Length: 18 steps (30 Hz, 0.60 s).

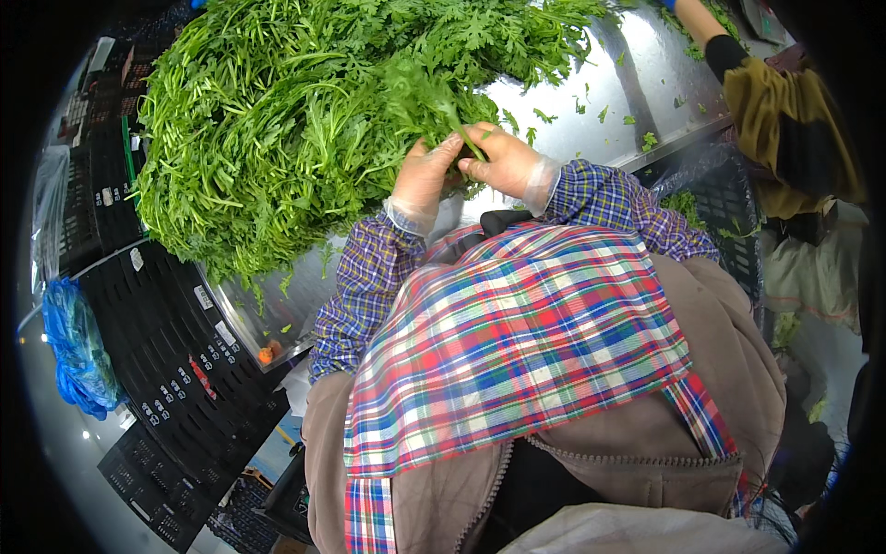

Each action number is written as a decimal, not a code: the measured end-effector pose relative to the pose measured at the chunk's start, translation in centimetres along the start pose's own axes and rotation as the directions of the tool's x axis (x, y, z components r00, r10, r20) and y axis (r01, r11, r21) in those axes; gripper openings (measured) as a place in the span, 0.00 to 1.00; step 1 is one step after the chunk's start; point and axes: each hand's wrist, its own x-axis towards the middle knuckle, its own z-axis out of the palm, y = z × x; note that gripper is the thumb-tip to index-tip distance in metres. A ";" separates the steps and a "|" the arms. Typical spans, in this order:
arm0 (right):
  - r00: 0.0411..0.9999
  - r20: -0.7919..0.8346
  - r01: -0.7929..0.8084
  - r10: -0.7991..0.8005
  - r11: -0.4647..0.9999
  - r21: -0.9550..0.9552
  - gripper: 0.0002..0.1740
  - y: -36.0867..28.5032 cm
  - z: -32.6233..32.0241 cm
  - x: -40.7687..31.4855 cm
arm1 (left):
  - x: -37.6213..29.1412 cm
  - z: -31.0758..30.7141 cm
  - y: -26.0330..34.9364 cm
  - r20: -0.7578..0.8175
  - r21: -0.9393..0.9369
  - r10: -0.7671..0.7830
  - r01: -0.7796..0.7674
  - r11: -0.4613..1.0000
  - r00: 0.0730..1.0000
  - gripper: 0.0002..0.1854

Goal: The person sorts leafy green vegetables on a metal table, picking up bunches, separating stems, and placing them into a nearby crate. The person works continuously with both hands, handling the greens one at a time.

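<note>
A large heap of leafy greens with lobed leaves and pale stems, seemingly crown daisy [277, 138], covers much of the metal table [554, 111] before me. At the heap's near right edge my two hands meet, both in thin clear gloves. My right hand [505, 161] pinches the stem of one sprig [450, 111], whose leafy end points away from me and is blurred. My left hand [426, 173] closes on the same sprig from the left, its thumb against the stem. The fingertips beneath are partly hidden.
Torn leaf bits lie on the table's right side. Black plastic crates [180, 332] stand at the left, with a blue plastic bag [79, 350] beside them. A dark lined crate [720, 201] sits at the right. Another person's arm [709, 34] reaches in at the upper right.
</note>
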 end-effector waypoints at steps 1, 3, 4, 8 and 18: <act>0.999 0.010 0.044 -0.044 0.998 0.042 0.28 -0.1 -0.1 -0.2 | -0.1 0.0 0.1 0.025 -0.053 0.053 -0.052 0.997 0.998 0.16; 0.998 0.058 -0.035 0.024 0.982 0.184 0.31 -0.2 -0.6 -0.1 | -0.3 -0.2 0.2 0.049 -0.151 0.142 -0.133 0.979 0.989 0.15; 0.995 0.084 -0.073 0.053 0.965 0.253 0.32 -0.3 -0.8 0.0 | -0.5 -0.3 0.2 0.019 -0.172 0.148 -0.142 0.975 0.989 0.14; 0.912 0.272 -0.408 0.307 0.744 0.529 0.36 -0.4 -2.0 0.7 | -0.8 0.1 -0.3 0.014 -0.046 0.226 -0.225 0.973 0.974 0.14; 0.835 0.043 0.291 -0.548 0.507 0.811 0.31 0.7 -2.7 0.9 | -1.7 1.7 0.7 0.362 0.538 0.690 -0.745 0.395 0.627 0.22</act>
